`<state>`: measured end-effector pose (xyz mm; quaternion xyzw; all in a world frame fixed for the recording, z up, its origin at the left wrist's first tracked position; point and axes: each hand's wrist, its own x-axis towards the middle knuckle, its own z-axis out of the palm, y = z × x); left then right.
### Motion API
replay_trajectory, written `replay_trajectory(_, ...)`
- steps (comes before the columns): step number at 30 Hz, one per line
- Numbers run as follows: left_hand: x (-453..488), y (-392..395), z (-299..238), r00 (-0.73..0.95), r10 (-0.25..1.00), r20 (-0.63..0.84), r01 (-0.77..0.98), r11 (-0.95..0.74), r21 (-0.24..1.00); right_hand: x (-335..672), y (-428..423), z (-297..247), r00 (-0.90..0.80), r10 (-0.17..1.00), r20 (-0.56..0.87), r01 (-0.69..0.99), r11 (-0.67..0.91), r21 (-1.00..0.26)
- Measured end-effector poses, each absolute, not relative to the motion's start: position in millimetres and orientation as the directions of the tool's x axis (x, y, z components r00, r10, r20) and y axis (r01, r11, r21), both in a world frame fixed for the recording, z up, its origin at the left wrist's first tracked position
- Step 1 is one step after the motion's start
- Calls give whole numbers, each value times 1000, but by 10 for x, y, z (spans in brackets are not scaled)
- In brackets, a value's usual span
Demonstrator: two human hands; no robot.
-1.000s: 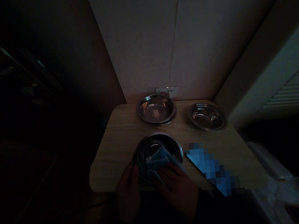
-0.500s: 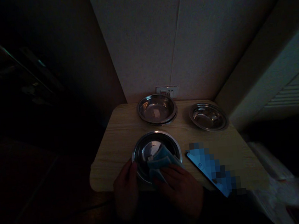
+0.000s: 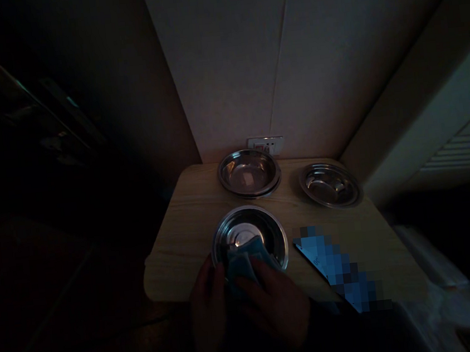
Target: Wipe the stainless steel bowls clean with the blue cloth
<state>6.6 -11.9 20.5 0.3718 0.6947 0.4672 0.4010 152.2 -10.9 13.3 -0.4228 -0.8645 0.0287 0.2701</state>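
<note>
A round metal bowl rests near the front edge of the small wooden table. My left hand grips its rim at the lower left, thumb on the edge. Folded blue cloth lies against the inside of the bowl's near wall, and my right hand is closed on it. The fingertips under the cloth are hidden, and the light is dim.
Stacked metal bowls stand at the back of the table, below a wall socket. More metal bowls sit at the back right. A lit phone, partly blurred out, lies to the right of my hands.
My right hand and the cloth have moved left and toward me inside the bowl. My left hand still holds the rim. The whole view has shifted slightly.
</note>
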Motion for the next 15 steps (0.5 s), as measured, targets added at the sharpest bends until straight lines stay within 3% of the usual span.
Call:
replay_trajectory(4,43,-97,179,-387,897,-214,119,279,953,1657,-84,236,-575,714,399,710,678,-188)
replay_trajectory(9,40,-95,161,-401,887,-227,90,284,955,1820,-37,244,-688,592,420,637,769,-40)
replay_trajectory(15,101,-112,152,-444,875,-193,113,269,957,1810,-6,117,-670,576,469,610,787,-95)
